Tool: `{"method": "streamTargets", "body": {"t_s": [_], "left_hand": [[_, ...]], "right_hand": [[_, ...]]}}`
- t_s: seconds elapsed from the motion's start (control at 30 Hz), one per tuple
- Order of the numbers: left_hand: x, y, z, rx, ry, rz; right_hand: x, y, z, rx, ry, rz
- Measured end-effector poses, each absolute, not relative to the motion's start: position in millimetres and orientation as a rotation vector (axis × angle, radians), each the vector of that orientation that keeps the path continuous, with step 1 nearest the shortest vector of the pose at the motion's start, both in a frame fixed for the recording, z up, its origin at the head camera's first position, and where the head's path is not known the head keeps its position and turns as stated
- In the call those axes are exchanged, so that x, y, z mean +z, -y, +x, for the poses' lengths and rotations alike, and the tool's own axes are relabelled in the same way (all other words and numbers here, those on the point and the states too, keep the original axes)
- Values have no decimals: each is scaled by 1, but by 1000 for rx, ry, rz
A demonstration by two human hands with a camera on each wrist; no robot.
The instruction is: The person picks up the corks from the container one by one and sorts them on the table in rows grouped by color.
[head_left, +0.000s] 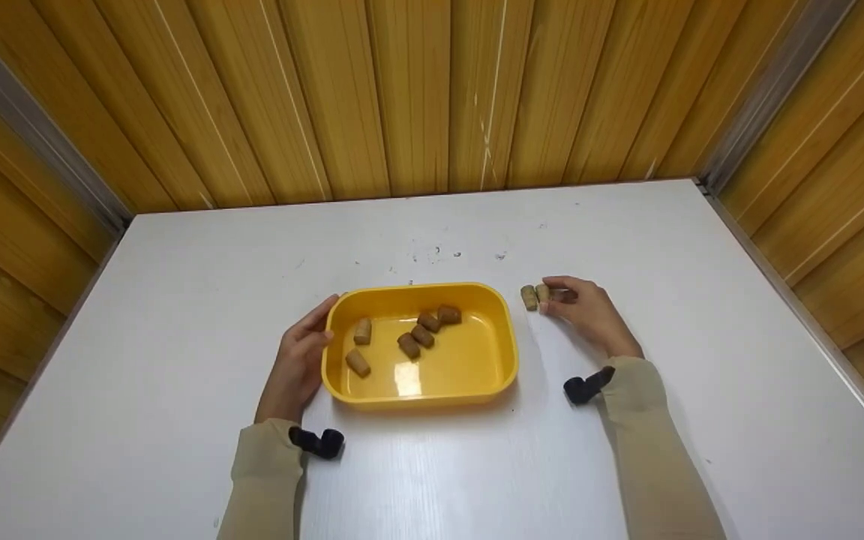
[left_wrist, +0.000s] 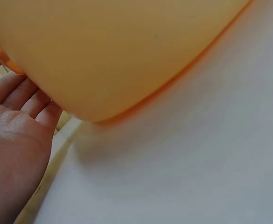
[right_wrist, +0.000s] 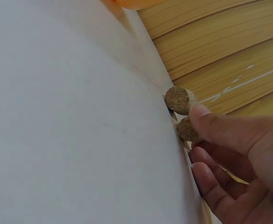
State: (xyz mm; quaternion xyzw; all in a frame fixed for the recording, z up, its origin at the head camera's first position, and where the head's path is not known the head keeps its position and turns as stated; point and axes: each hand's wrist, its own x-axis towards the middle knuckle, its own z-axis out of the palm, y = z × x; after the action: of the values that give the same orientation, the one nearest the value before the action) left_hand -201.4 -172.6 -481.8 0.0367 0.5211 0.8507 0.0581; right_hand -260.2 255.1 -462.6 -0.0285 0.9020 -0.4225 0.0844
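Note:
In the head view my left hand (head_left: 303,364) grips the left end of a yellow plastic tray (head_left: 421,401), thumb at the rim and fingers along the outer wall. The left wrist view shows the straight fingers (left_wrist: 22,95) against the tray's side (left_wrist: 104,60). To the right of the tray, my right hand (head_left: 586,307) pinches a light cork (head_left: 543,292) between thumb and fingers. Another light cork (head_left: 528,298) stands right beside it on the table. In the right wrist view the thumb (right_wrist: 220,128) overlaps the held cork (right_wrist: 187,129), next to the other cork (right_wrist: 177,100).
Inside the tray lie two light corks (head_left: 362,331) at the left and several darker brown corks (head_left: 422,335) near the middle. The white table (head_left: 417,480) backs onto a wood-patterned panel wall (head_left: 417,97). Black wrist cameras (head_left: 319,442) sit on both sleeves.

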Motion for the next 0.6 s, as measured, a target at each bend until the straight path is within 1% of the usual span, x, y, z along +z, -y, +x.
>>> {"method": "streamTargets", "body": {"t_s": [0.6], "left_hand": [[-480,174,-201,2534,-1614,131]], "right_hand": [[-457,-254,-259,-1318,-2695,-10]]}}
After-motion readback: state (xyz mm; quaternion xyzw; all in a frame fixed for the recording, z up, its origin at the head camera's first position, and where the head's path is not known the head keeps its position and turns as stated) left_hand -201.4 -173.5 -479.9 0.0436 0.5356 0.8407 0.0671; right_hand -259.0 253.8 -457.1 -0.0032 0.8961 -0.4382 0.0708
